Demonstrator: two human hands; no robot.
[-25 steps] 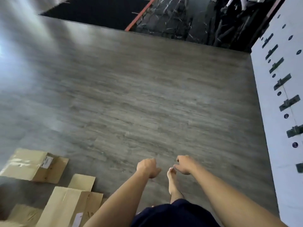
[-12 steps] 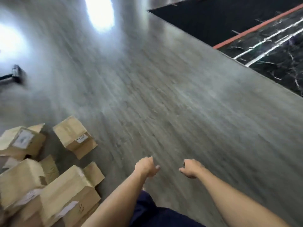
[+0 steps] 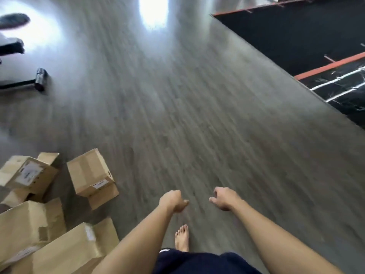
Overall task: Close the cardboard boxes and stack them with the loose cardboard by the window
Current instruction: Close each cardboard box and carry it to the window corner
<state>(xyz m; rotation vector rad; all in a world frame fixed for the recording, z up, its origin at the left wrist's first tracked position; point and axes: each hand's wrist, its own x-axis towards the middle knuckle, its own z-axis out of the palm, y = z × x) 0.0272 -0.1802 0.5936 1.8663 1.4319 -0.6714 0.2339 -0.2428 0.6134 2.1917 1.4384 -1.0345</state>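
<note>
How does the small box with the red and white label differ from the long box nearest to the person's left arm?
The small box stands alone on the floor, further from the person; the long box lies at the frame's bottom, against another box. The small box is short and compact; the long box is stretched and looks larger. The small box carries a red and white label; the long box's label looks plain white. Both are brown cardboard with a flap hanging open.

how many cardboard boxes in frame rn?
4. One far left with a white label, one beside it nearest the open floor, one at the left edge below them, one at bottom left. More may lie out of frame.
</note>
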